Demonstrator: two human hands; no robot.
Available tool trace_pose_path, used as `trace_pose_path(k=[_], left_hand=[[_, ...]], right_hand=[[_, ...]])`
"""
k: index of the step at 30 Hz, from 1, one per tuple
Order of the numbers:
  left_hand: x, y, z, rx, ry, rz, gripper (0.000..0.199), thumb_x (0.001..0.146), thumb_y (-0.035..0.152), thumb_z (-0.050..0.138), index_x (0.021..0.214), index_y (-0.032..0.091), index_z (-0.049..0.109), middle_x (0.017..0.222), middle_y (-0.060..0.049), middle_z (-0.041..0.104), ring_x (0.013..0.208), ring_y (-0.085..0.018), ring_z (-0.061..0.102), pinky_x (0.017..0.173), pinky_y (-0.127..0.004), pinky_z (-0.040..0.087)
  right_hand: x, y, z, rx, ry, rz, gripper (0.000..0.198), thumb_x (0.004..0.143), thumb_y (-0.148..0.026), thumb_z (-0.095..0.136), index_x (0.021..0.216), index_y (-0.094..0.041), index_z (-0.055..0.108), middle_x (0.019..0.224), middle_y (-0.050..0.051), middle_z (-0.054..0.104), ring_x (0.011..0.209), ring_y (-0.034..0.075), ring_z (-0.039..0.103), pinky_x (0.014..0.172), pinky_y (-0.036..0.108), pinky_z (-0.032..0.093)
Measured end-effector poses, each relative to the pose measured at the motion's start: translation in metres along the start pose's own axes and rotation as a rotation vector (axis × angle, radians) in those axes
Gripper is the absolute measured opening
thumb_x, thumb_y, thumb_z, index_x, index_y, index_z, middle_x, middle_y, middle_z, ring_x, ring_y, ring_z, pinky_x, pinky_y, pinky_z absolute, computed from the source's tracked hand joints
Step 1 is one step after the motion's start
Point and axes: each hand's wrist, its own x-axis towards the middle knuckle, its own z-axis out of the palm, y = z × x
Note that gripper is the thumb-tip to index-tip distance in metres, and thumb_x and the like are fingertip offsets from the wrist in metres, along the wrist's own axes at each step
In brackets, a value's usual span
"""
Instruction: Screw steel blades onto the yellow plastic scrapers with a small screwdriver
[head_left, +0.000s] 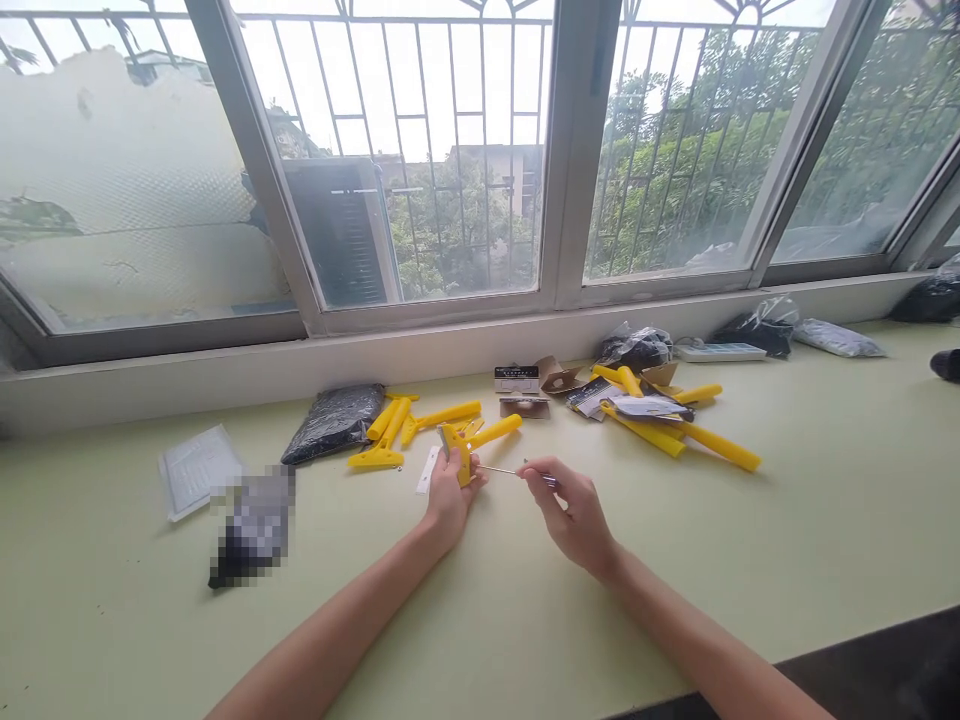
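My left hand (448, 498) is closed around the wide head of a yellow scraper (495, 432), whose handle points up and to the right. Between the fingers and thumb of my right hand (571, 510) is a screwdriver (499, 470) with a thin metal shaft. Its tip reaches the scraper's head beside my left fingers; whether it sits in a screw is too small to tell. A white strip with holes (428, 470) lies on the table just left of the scraper. Behind my left hand lie several more yellow scraper parts (390, 425).
A black plastic package (335, 423) and a clear flat packet (199, 472) lie at the left, near a blurred dark bag (259, 525). More yellow scrapers (720, 445) are piled at the right. Cardboard pieces (517, 379) and a power strip (720, 351) lie by the window.
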Motion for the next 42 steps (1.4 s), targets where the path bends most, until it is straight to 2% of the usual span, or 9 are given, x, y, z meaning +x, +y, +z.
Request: trace_pose_path(k=[3,6,10,14,21,27,32,36,42], left_hand=[[-0.001,0.003,0.001,0.028,-0.027,-0.037,0.02,0.096,0.035,0.057,0.109,0.021,0.051,0.082,-0.002,0.061,0.069,-0.013,0.061,0.077,-0.031,0.056],[-0.002,0.005,0.003,0.074,-0.071,-0.029,0.019,0.097,0.035,0.053,0.112,0.022,0.05,0.084,-0.003,0.064,0.074,-0.016,0.064,0.083,-0.037,0.057],[-0.004,0.004,0.005,0.113,-0.135,0.0,0.027,0.097,0.038,0.055,0.118,0.022,0.05,0.085,-0.004,0.065,0.081,-0.017,0.065,0.083,-0.037,0.057],[-0.005,0.002,0.004,0.152,-0.202,0.008,0.037,0.096,0.049,0.055,0.122,0.023,0.05,0.087,-0.003,0.066,0.077,-0.017,0.066,0.083,-0.036,0.056],[-0.006,0.003,0.005,0.166,-0.196,0.014,0.043,0.096,0.055,0.053,0.122,0.021,0.05,0.086,-0.004,0.066,0.077,-0.017,0.066,0.081,-0.035,0.056],[-0.005,0.001,0.003,0.185,-0.19,0.024,0.045,0.094,0.057,0.056,0.122,0.021,0.052,0.088,-0.004,0.066,0.076,-0.017,0.066,0.082,-0.035,0.056],[-0.006,0.001,0.003,0.207,-0.147,0.024,0.044,0.094,0.057,0.056,0.12,0.021,0.053,0.089,-0.005,0.064,0.079,-0.018,0.066,0.082,-0.036,0.057],[-0.006,0.002,0.003,0.218,-0.153,0.036,0.045,0.094,0.057,0.055,0.12,0.021,0.053,0.089,-0.005,0.064,0.083,-0.019,0.065,0.082,-0.036,0.057],[-0.005,0.003,0.003,0.199,-0.162,0.039,0.047,0.092,0.059,0.058,0.119,0.021,0.054,0.088,-0.005,0.063,0.083,-0.019,0.064,0.079,-0.035,0.057]], right_hand=[[-0.004,-0.001,0.006,-0.065,-0.066,-0.054,0.021,0.102,-0.033,0.048,0.097,-0.02,0.063,0.079,0.002,0.065,0.062,0.012,0.051,0.056,0.024,0.043],[-0.002,0.002,0.008,-0.081,-0.067,-0.047,0.02,0.102,-0.032,0.048,0.097,-0.02,0.063,0.076,0.002,0.063,0.06,0.012,0.049,0.053,0.023,0.041],[0.001,0.004,0.009,-0.086,-0.04,-0.02,0.019,0.102,-0.032,0.05,0.095,-0.02,0.062,0.077,0.002,0.064,0.06,0.012,0.05,0.051,0.023,0.04],[0.001,0.003,0.008,-0.074,-0.048,-0.013,0.019,0.101,-0.033,0.05,0.094,-0.02,0.062,0.076,0.001,0.062,0.057,0.011,0.047,0.049,0.022,0.038],[0.001,0.002,0.008,-0.08,-0.069,0.022,0.023,0.102,-0.038,0.048,0.094,-0.02,0.062,0.074,0.001,0.062,0.058,0.013,0.048,0.055,0.025,0.042],[0.003,0.001,0.007,-0.115,-0.049,0.103,0.032,0.103,-0.047,0.043,0.099,-0.021,0.06,0.068,0.001,0.059,0.053,0.014,0.046,0.052,0.026,0.038],[0.005,0.002,0.001,-0.259,-0.061,0.23,0.044,0.105,-0.05,0.033,0.075,-0.023,0.05,0.056,-0.003,0.047,0.047,0.013,0.035,0.05,0.028,0.03],[0.003,0.005,-0.001,-0.285,-0.121,0.143,0.04,0.105,-0.047,0.037,0.073,-0.024,0.04,0.056,-0.006,0.037,0.049,0.013,0.03,0.051,0.028,0.027],[0.001,0.007,-0.002,-0.386,-0.18,-0.015,0.033,0.107,-0.037,0.035,0.078,-0.023,0.044,0.068,-0.002,0.048,0.058,0.014,0.041,0.058,0.027,0.036]])
